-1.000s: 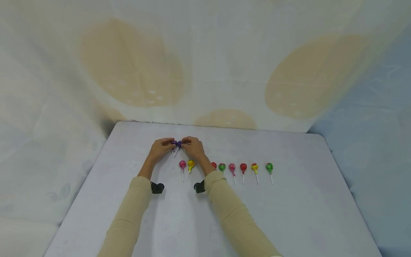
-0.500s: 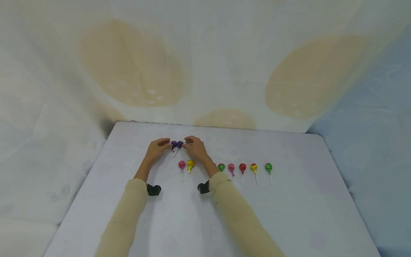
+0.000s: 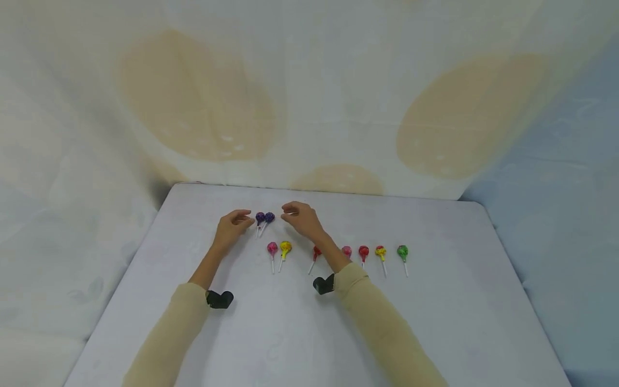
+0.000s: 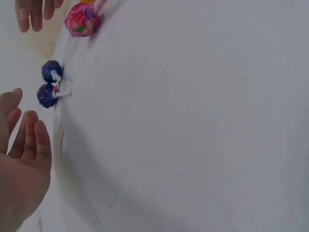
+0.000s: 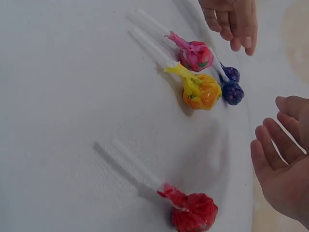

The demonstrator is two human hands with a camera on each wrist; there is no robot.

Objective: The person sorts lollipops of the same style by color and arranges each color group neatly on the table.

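Observation:
Two purple lollipops (image 3: 264, 217) lie side by side on the white table (image 3: 435, 322), behind a row of lollipops. My left hand (image 3: 243, 219) hovers just left of the pair with relaxed fingers, holding nothing. On the pair's right my right hand (image 3: 289, 211) is also open and empty. The left wrist view shows the purple lollipops (image 4: 48, 83) a little beyond my left hand's fingertips (image 4: 29, 126). In the right wrist view the purple lollipops (image 5: 232, 84) lie between both hands, near a pink lollipop (image 5: 195, 55) and a yellow lollipop (image 5: 202, 91).
The row holds a pink lollipop (image 3: 272, 248), a yellow lollipop (image 3: 286, 247), a red lollipop (image 3: 316, 251), then several more out to a green lollipop (image 3: 402, 251). My right forearm (image 3: 333, 258) crosses the row. A draped cloth backdrop (image 3: 309, 97) rises behind the table.
Both hands have let go of the two purple lollipops and drawn apart, left hand leftward, right hand rightward. The lollipops stay put. My right forearm shifted right, uncovering a red lollipop.

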